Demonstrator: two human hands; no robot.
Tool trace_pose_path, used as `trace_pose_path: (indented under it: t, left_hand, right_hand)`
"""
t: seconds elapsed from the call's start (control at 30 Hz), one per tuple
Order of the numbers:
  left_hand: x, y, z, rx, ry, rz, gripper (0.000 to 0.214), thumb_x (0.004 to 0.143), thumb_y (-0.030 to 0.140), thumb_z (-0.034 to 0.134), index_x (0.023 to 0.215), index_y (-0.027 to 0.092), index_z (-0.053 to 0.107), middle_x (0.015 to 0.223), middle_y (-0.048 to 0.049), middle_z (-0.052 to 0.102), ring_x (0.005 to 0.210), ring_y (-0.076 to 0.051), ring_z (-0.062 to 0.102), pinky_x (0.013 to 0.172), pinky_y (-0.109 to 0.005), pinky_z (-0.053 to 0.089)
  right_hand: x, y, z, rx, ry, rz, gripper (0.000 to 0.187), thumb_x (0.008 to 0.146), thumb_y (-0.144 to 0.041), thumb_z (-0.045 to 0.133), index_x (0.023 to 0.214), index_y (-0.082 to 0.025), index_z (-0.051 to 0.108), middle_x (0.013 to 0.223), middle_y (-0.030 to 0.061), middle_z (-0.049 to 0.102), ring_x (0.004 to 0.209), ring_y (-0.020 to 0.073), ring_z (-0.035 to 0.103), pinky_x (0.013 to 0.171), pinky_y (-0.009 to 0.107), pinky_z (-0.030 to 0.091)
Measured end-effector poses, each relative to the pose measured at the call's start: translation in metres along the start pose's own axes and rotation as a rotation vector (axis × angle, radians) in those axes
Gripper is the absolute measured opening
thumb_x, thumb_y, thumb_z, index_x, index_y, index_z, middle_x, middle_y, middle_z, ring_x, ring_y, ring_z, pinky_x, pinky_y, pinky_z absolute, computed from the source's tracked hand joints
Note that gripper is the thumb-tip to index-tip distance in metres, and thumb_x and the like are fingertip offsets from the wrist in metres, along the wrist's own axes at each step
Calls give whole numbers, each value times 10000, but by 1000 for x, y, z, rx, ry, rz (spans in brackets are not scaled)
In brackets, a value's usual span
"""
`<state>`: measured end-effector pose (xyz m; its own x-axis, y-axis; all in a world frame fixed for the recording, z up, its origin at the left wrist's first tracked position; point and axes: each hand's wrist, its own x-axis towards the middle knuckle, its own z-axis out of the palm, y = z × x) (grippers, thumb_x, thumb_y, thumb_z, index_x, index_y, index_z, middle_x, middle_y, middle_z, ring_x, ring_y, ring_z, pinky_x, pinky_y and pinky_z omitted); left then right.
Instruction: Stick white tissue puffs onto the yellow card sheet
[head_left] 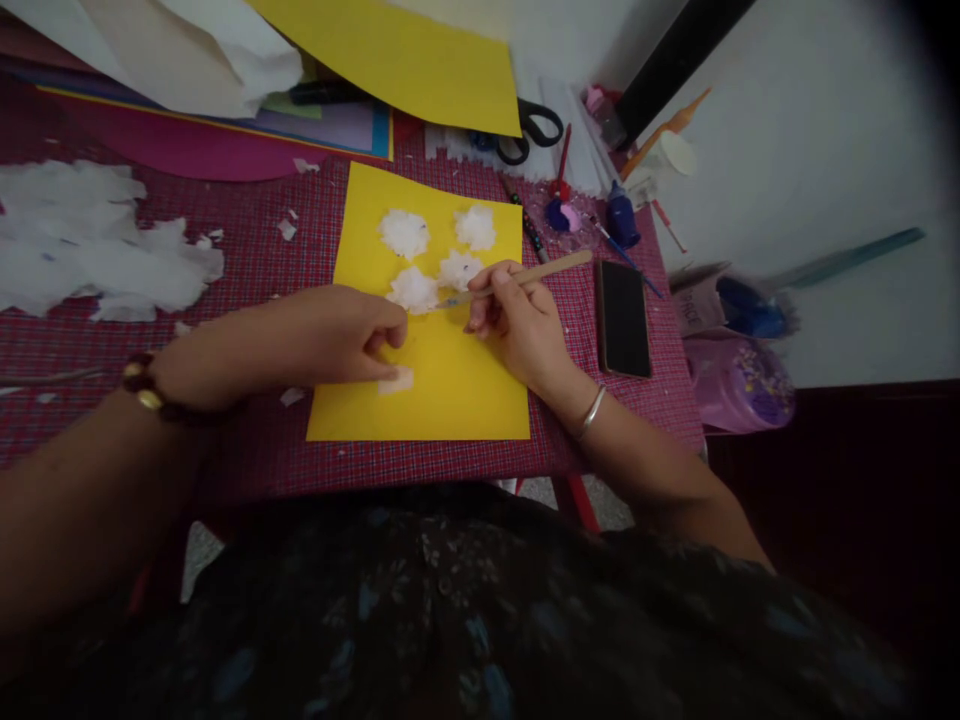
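Nearest to the body, the yellow sheet point(450, 390) is pinned to the checked tablecloth point(255, 250) by the left hand point(330, 335). That hand is curled loosely, knuckles up, and its fingertips are pressed on a small pale scrap of tissue point(396, 380) lying on the sheet just below them.

Just to the right of it, nearly touching, the right hand point(521, 320) is closed in a pen grip around a wooden-handled paintbrush point(525, 277). The brush's long axis is laid almost flat: the handle runs up and to the right, away from the hand, while the bristle end is pointed left, toward the left hand's knuckles. The tip is set at the edge of the nearest white tissue tuft point(412, 289), which lies directly beyond the left hand's fingers and just left of the right hand's. The right hand is thus the one working at the tuft, with the left hand just beside it.

Beyond both hands, three more tufts point(403, 232) are seen stuck on the far half of the sheet. To the right of the right hand a dark phone point(622, 318) is laid face up. Farther off, past the sheet's far edge, scissors point(529, 130) and small paint bottles point(621, 215) are found, and well to the left of the left hand a heap of torn white tissue point(90, 240) is spread.
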<state>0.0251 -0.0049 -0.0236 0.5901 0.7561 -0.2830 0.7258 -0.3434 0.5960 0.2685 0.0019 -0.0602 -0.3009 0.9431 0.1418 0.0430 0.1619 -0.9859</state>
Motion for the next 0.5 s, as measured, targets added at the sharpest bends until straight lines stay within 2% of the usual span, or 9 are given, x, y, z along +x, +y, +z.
trace_pose_path:
  t: [0.1,0.2,0.3,0.37,0.43,0.5]
  left_hand:
    - [-2,4,8,77,28,20,254,724,409,733,907,238,692,728,-21,649,652,-206,565,598,-289,334]
    - [-1,7,12,30,-26,123,217,774,332,667,967,239,704,846,-37,687,709,-204,601,644,-286,383]
    - [4,10,12,-60,-97,254,117,778,256,601,825,223,703,864,-52,673,766,-201,610,729,-290,436]
    - [5,12,8,-108,-115,287,98,760,256,594,709,214,666,824,-56,646,769,-200,595,754,-296,453]
    - [3,13,-1,-195,-112,260,105,740,285,624,672,208,645,841,-56,649,778,-199,589,756,-297,463]
    - [-3,10,-11,-322,-4,120,129,714,325,685,687,202,654,848,-47,662,767,-192,585,725,-289,464]
  right_hand:
    - [-2,-3,2,-13,-63,3,475,1000,-670,390,955,-227,558,662,-34,533,570,98,533,545,224,463]
    - [-5,-8,4,-25,-94,7,475,1003,-664,391,944,-223,555,671,-31,545,591,96,545,555,218,466]
    - [-5,-10,5,-10,-93,3,460,1009,-649,396,934,-221,546,677,-30,551,598,95,551,563,218,471]
    - [-4,-9,4,7,-84,-4,445,1011,-638,409,933,-220,543,674,-31,551,592,95,548,564,222,474]
    - [-3,-7,4,19,-72,-9,431,1010,-629,428,940,-220,543,669,-35,548,582,96,542,561,226,473]
    - [-2,-5,3,24,-67,-11,423,1006,-627,441,950,-221,543,666,-38,541,574,95,534,553,227,469]
